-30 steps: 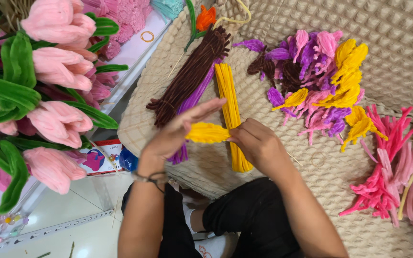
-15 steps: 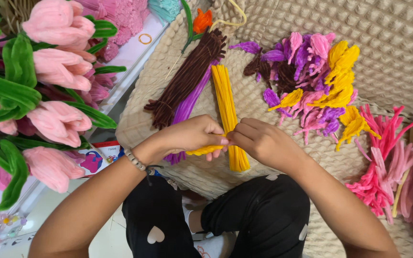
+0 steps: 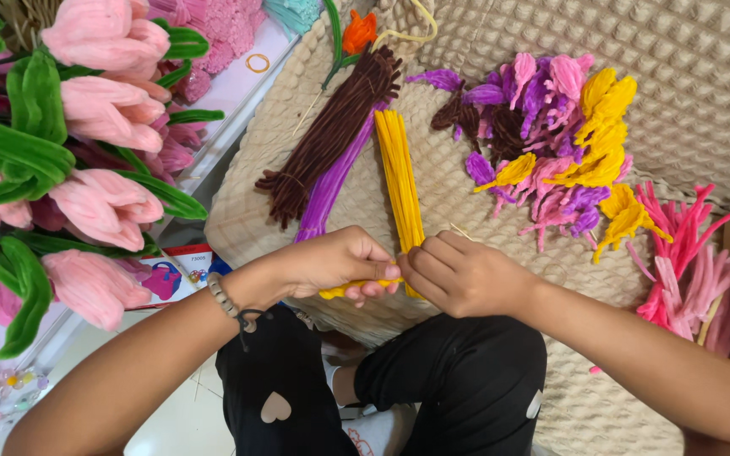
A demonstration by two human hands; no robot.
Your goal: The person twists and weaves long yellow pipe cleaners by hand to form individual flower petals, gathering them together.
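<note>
Left hand (image 3: 331, 263) and right hand (image 3: 458, 274) meet, fingers curled shut around a yellow pipe-cleaner piece (image 3: 335, 292); its end pokes out below the left fingers.

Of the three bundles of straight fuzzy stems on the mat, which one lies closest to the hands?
The yellow bundle. Its lower end reaches the hands, while the brown bundle and the purple bundle lie further left.

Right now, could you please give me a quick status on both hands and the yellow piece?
Left hand and right hand pinching a bent yellow fuzzy pipe-cleaner piece between them. Bundle of straight yellow pipe cleaners just beyond. Nothing blocking.
</note>
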